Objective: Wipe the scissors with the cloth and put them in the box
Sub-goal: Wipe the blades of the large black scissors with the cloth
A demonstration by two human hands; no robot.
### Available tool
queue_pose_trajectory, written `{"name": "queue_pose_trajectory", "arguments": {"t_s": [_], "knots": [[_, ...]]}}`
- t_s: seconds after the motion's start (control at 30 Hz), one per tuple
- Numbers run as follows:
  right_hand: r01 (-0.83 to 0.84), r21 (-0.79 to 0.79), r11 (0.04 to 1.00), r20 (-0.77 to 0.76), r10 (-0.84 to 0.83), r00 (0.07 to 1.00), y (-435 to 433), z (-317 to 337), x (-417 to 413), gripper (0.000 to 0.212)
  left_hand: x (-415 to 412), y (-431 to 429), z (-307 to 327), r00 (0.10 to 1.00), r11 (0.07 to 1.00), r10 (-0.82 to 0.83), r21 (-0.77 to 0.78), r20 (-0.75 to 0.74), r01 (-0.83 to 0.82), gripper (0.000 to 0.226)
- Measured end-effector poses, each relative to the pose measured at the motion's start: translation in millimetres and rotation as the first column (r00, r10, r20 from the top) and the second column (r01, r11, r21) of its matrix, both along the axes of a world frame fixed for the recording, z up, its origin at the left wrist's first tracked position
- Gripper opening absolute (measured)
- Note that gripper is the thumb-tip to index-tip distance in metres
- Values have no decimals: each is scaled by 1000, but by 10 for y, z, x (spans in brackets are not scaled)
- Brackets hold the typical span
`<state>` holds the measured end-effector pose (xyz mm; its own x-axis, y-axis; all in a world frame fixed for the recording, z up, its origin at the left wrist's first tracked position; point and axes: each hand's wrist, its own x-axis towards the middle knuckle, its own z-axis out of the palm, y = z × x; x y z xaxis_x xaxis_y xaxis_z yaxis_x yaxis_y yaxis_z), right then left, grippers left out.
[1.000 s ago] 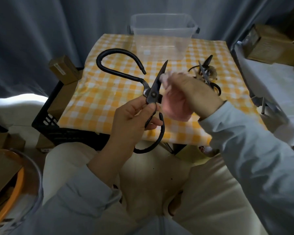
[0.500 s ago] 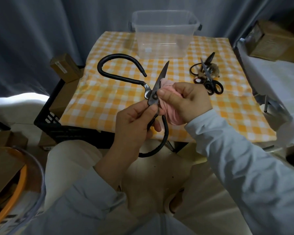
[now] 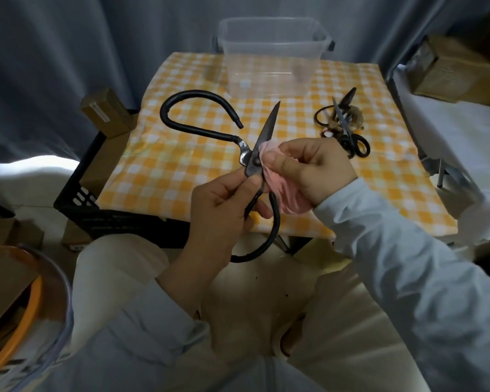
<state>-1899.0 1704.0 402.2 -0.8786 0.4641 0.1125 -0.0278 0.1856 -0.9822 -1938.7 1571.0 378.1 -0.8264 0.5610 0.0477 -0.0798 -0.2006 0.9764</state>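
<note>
The left hand [image 3: 218, 205] pinches the large black iron scissors [image 3: 251, 163] just below the pivot, thumb and fingers closed on the shank. The right hand [image 3: 314, 168] is curled round a bunched pink cloth [image 3: 287, 196], its thumb pressing the cloth against the blade beside the pivot. The blades lie together and point toward 12 o'clock. One handle loop arcs out toward 10 o'clock and the other hangs toward 6 o'clock, over the person's lap.

The scissors are held above the near edge of an orange-checked table [image 3: 181, 165]. At 12 o'clock, at the table's far edge, stands the clear plastic box [image 3: 272, 58]. At 2 o'clock, a small heap of smaller scissors [image 3: 347, 128] lies on the table behind the right hand. A black crate [image 3: 79, 202] with cardboard cartons [image 3: 105, 111] sits at 9 o'clock, beside the table.
</note>
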Motion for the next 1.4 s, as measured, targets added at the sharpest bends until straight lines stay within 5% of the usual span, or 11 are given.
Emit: {"name": "queue_pose_trajectory", "arguments": {"t_s": [0.17,0.33,0.6,0.7,0.93,1.03,1.13,1.27,1.4], "knots": [[231,79,970,58,-236,970,127,-26,-64,31,-11,-44,-42,1000,1000,-2,-23,5,3,19],[-32,56,998,139,24,990,123,31,-52,32,-18,-24,-76,1000,999,2,-33,-16,-2,20],[261,-206,943,110,-243,964,305,123,-129,23,30,-72,-174,999,993,5,-114,-34,-8,20],[374,-164,913,85,-365,927,476,93,-131,20,-52,-64,-131,992,990,115,-88,56,-110,22],[32,-217,976,350,47,935,58,-136,7,36,-271,160,41,920,943,330,-41,213,-329,22],[-63,-221,973,178,104,978,-133,-296,-65,15,-262,215,33,946,956,287,-103,150,-274,25],[45,-235,971,25,-41,999,-62,-339,-84,23,-353,137,78,956,967,223,-168,191,-192,14],[99,-185,978,-10,-103,995,170,-235,-82,23,-497,-63,64,792,948,319,-156,520,-279,42],[64,-210,975,0,-66,998,311,-144,-36,22,-644,-170,68,727,897,439,-205,527,-393,34]]}}
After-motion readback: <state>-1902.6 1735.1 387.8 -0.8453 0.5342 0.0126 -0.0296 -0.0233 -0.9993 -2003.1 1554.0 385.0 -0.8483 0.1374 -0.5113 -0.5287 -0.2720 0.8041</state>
